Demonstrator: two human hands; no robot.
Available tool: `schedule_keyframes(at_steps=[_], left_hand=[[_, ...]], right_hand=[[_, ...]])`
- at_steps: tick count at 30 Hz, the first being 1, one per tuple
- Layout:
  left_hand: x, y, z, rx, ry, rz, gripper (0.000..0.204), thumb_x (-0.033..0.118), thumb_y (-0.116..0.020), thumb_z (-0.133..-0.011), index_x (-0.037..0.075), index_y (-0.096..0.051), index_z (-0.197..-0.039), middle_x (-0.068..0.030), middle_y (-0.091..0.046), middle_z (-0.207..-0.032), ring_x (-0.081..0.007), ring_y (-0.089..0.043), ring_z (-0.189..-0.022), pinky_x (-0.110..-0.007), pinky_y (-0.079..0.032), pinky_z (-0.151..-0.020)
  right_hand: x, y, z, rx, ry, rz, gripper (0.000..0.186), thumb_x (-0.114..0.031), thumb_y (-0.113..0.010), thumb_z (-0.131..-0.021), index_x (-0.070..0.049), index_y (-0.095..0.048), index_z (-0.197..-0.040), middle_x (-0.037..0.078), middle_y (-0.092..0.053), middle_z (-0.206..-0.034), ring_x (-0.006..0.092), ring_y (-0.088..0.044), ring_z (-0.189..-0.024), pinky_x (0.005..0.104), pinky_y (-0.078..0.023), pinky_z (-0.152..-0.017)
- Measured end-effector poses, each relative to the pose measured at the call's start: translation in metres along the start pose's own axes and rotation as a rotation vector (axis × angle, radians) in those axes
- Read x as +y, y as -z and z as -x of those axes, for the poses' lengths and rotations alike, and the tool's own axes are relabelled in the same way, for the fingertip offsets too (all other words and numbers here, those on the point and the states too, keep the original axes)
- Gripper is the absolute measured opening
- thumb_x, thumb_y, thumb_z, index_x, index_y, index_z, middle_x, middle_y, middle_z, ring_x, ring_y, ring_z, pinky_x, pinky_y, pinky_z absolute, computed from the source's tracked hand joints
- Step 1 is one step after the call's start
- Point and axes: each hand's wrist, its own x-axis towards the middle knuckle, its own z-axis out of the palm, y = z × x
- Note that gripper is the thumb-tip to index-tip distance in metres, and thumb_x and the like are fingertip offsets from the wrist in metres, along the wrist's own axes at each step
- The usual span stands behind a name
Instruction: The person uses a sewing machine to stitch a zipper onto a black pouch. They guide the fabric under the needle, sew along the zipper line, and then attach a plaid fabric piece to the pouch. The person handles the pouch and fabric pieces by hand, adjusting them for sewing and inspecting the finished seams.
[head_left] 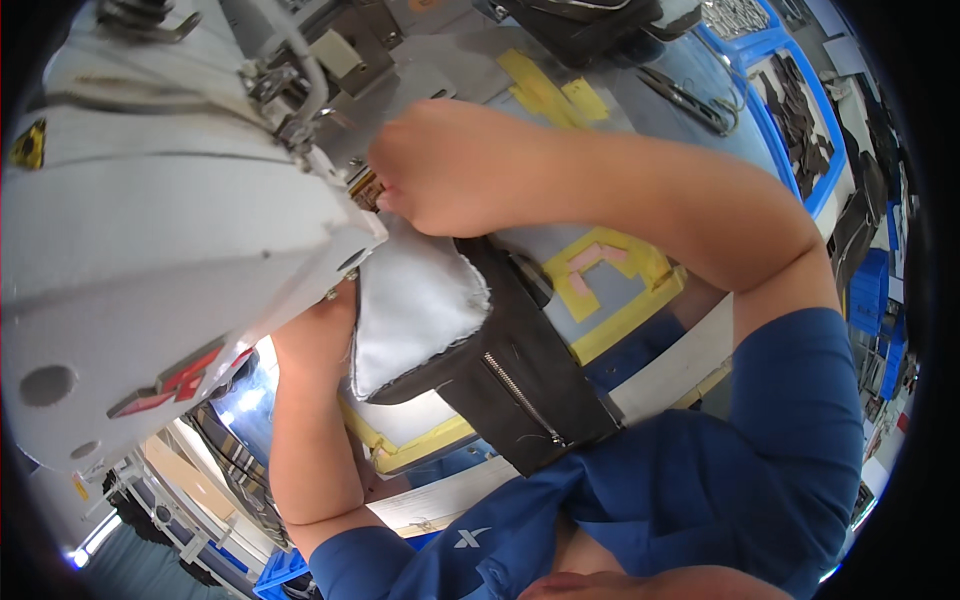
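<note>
A sewing workshop: a large grey industrial sewing machine [150,220], a yellow-taped grey worktable [640,290], and blue plastic crates [790,110] holding dark cut pieces.

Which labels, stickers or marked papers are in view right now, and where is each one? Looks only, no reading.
Red emblem: low on the sewing machine body's white side, angular red shapes on grey.
Yellow warning sticker: machine's far left edge, small, yellow with black mark.
Paper sheet: table's near edge, below the dark zipped fabric piece, white with faint print.
No screens or packages show.
</note>
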Motion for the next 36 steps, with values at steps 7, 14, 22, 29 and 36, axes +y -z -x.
schedule_keyframes(at_steps=[7, 14, 22, 29, 36], left_hand=[[-0.006, 0.000, -0.004, -0.007, -0.040, -0.013, 0.025, 0.007, -0.087, -0.090, -0.003, -0.077, -0.110, -0.0106, -0.081, -0.101, -0.0200, -0.073, -0.089, -0.036, -0.058, -0.086], [-0.012, -0.003, -0.007, 0.010, 0.014, 0.074, 0.025, 0.003, -0.083, -0.086, -0.001, -0.079, -0.110, -0.0136, -0.081, -0.102, -0.0249, -0.077, -0.092, -0.037, -0.060, -0.085], [-0.012, -0.006, -0.006, 0.013, -0.059, 0.036, 0.025, 0.006, -0.088, -0.089, -0.003, -0.077, -0.109, -0.0077, -0.079, -0.098, -0.0164, -0.071, -0.087, -0.034, -0.057, -0.084], [-0.009, -0.006, -0.004, 0.005, -0.043, -0.016, 0.027, 0.001, -0.087, -0.085, -0.002, -0.077, -0.109, -0.0109, -0.080, -0.101, -0.0210, -0.075, -0.092, -0.036, -0.059, -0.085], [-0.004, -0.008, -0.002, 0.035, 0.060, 0.081, 0.025, 0.014, -0.081, -0.086, 0.007, -0.082, -0.110, -0.0145, -0.080, -0.097, -0.0332, -0.076, -0.085, -0.041, -0.059, -0.077]], right_hand=[[0.002, -0.002, -0.007, -0.051, -0.054, -0.007, 0.027, -0.020, -0.070, -0.092, 0.006, -0.077, -0.090, 0.025, -0.075, -0.093, 0.0469, -0.073, -0.094, 0.0539, -0.059, -0.081], [-0.001, 0.002, -0.008, -0.058, -0.080, 0.025, 0.027, -0.023, -0.071, -0.091, 0.003, -0.078, -0.092, 0.024, -0.076, -0.092, 0.0465, -0.074, -0.095, 0.0538, -0.060, -0.081], [-0.003, 0.004, -0.005, -0.038, -0.135, 0.052, 0.030, -0.027, -0.074, -0.092, 0.002, -0.078, -0.091, 0.023, -0.076, -0.089, 0.0458, -0.074, -0.094, 0.0549, -0.058, -0.082], [0.003, -0.002, -0.006, -0.014, -0.108, 0.132, 0.029, -0.029, -0.074, -0.089, -0.002, -0.081, -0.097, 0.020, -0.078, -0.094, 0.0420, -0.076, -0.096, 0.0530, -0.061, -0.080], [0.011, 0.001, -0.001, 0.015, -0.081, 0.192, 0.034, -0.033, -0.073, -0.095, 0.000, -0.080, -0.097, 0.020, -0.078, -0.097, 0.0420, -0.075, -0.100, 0.0526, -0.060, -0.085]])
